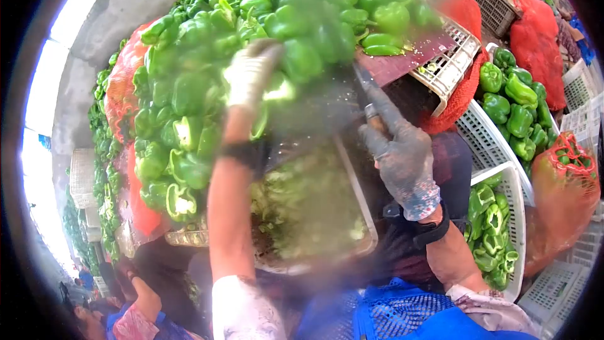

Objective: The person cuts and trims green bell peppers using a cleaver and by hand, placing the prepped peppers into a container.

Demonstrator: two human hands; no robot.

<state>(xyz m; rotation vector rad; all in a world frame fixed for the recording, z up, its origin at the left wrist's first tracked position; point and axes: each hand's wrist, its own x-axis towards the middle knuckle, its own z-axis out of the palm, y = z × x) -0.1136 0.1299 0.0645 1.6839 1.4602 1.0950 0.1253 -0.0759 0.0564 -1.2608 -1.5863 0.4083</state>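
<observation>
"Where are the hands?"

"At eleven o'clock the left hand point(255, 70), pale-gloved, is over a heap of green peppers point(277, 25); blur means I cannot tell whether its fingers pinch one. At three, the grey-gloved right hand point(404, 160) grips a knife point(375, 119), forefinger stretched along it, other fingers curled round the handle."

"What makes for good work here?"

"My judgement: hold one pepper firmly, keep left fingertips clear of the blade, and work above the tray point(360, 192) at six o'clock."
</observation>
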